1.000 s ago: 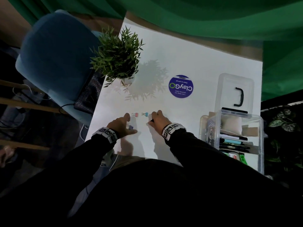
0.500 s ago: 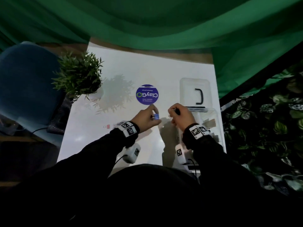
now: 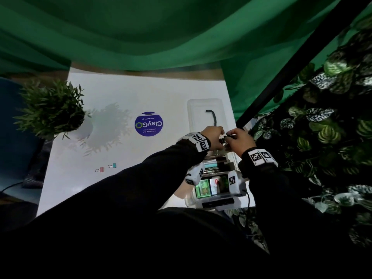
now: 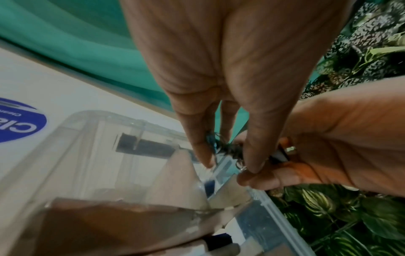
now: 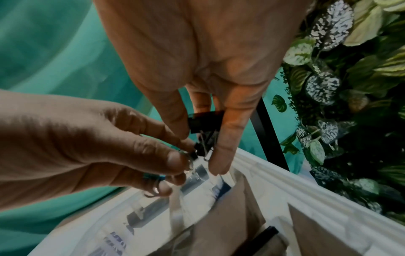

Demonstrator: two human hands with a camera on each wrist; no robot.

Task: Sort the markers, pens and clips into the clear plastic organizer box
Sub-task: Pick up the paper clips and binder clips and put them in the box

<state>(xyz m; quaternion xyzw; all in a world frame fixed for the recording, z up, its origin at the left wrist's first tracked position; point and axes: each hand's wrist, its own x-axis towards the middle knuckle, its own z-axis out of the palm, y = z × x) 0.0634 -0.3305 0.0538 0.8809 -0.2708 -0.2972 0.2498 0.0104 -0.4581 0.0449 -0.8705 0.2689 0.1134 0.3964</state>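
Both hands hover close together over the far end of the clear organizer box [image 3: 231, 195]. My left hand [image 3: 218, 137] pinches a small blue binder clip [image 5: 153, 177], seen between its fingers [image 4: 203, 152] in the left wrist view. My right hand [image 3: 233, 138] pinches a black binder clip [image 5: 206, 121] between thumb and fingers [image 5: 221, 155]; its wire handles hang down over the box rim [image 5: 306, 183]. The fingertips of the two hands touch. A pink clip [image 3: 100, 169] and a teal clip [image 3: 112, 165] lie on the white table. Pens lie in the box's middle compartments.
The box lid [image 3: 205, 109] with a black handle lies flat behind the box. A potted plant [image 3: 52, 111] stands at the table's left, a round blue sticker [image 3: 148, 124] mid-table. Leafy foliage [image 3: 322, 137] borders the right side. Cardboard dividers [image 4: 175, 181] split the box.
Both hands lifted from the table's middle, each carrying a clip, and travelled right to above the box. The head view swung right with them. The pink and teal clips stayed put.
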